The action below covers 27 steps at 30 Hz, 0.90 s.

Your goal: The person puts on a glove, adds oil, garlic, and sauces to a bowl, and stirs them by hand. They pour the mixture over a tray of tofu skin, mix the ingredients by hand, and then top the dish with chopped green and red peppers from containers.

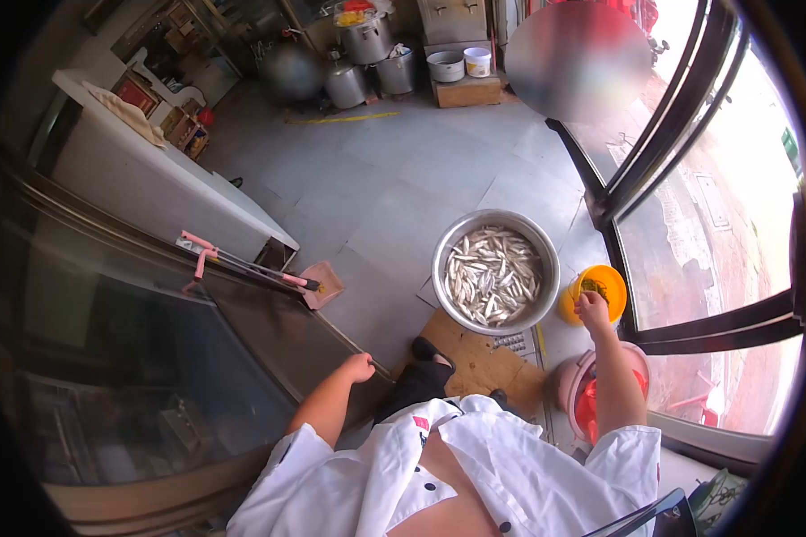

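Note:
A large metal basin full of small silvery fish sits on the floor ahead of me. To its right is a yellow bucket with dark green stuff inside. My right hand is over the bucket's near rim, its fingers pinched together; what they hold, if anything, is too small to name. My left hand is closed in a fist beside the edge of the glass-fronted counter, apart from the basin. The inside of that fist is hidden.
A pink bucket with something red inside stands below my right forearm. Flattened cardboard lies under my feet. A pink dustpan leans by the counter at left. Glass doors border the right side. Large pots stand at the back.

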Tool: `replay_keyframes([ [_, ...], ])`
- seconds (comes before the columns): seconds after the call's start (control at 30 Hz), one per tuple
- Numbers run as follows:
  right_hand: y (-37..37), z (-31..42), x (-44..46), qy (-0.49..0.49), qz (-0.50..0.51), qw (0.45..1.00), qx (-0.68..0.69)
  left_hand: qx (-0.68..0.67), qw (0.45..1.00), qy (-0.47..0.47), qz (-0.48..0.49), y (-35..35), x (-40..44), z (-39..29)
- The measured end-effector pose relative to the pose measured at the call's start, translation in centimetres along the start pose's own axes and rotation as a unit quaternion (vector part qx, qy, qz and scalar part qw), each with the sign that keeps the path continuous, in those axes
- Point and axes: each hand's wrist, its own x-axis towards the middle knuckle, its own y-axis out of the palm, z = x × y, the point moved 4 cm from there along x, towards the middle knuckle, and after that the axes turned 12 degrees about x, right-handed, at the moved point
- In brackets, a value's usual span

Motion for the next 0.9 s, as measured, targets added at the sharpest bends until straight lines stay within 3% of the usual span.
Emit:
replay_keyframes([
  [0.07, 3.8, 2.4, 2.4, -0.01, 0.013, 1.0, -0.005, 0.005, 1.0, 0.006, 0.025, -1.9, 2.3, 2.4],
  [0.13, 8.1, 4.6, 3.6, -0.026, 0.06, 0.995, -0.075, -0.013, 0.998, 0.056, -0.011, -6.1, 6.0, 4.6],
  [0.17, 10.1, 4.5, 3.5, 0.014, 0.047, 0.994, -0.102, -0.02, 0.998, 0.052, -0.018, -8.7, 7.9, 5.5],
  [0.2, 11.5, 0.9, 4.1, 0.037, 0.042, 0.996, -0.068, -0.045, 0.997, 0.049, -0.044, -11.2, 8.3, 6.2],
  [0.23, 13.2, 0.8, 2.9, 0.043, 0.078, 0.974, -0.209, -0.066, 0.994, 0.047, -0.074, -13.5, 9.2, 7.2],
  [0.3, 14.6, -9.9, 4.1, 0.124, 0.142, 0.943, -0.276, -0.088, 0.988, 0.049, -0.113, -17.7, 11.6, 9.3],
  [0.37, 18.6, -8.9, -1.2, 0.283, 0.193, 0.884, -0.318, -0.148, 0.975, 0.053, -0.159, -21.8, 12.6, 11.4],
  [0.47, 25.7, -11.6, -1.8, 0.279, 0.288, 0.842, -0.36, -0.166, 0.968, 0.063, -0.178, -24.8, 16.0, 16.1],
  [0.57, 33.7, -8.9, 3.0, 0.28, 0.318, 0.828, -0.366, -0.217, 0.959, 0.039, -0.176, -25.5, 19.2, 21.7],
  [0.7, 44.8, -4.1, 18.2, 0.268, 0.357, 0.796, -0.41, -0.212, 0.971, -0.025, -0.11, -24.6, 23.8, 29.9],
  [0.73, 49.2, -5.7, 24.7, -0.031, 0.565, 0.641, -0.519, -0.213, 0.969, -0.049, -0.113, -25.1, 24.3, 31.3],
  [0.77, 52.5, -7.0, 31.5, -0.142, 0.539, 0.501, -0.662, -0.299, 0.948, -0.084, -0.073, -25.5, 25.0, 32.8],
  [0.8, 58.5, 0.4, 36.0, 0.012, 0.452, 0.63, -0.632, -0.395, 0.917, -0.048, 0.005, -24.4, 27.5, 35.2],
  [0.83, 63.9, 6.2, 39.5, 0.171, 0.35, 0.729, -0.563, -0.355, 0.934, -0.031, -0.015, -27.4, 28.1, 35.9],
  [0.87, 70.6, 12.9, 42.4, 0.064, 0.313, 0.785, -0.532, -0.353, 0.933, -0.051, 0.045, -27.5, 30.1, 38.0],
  [0.9, 76.2, 19.4, 45.1, -0.045, 0.272, 0.826, -0.492, -0.356, 0.932, -0.052, 0.033, -30.7, 31.7, 39.0],
])
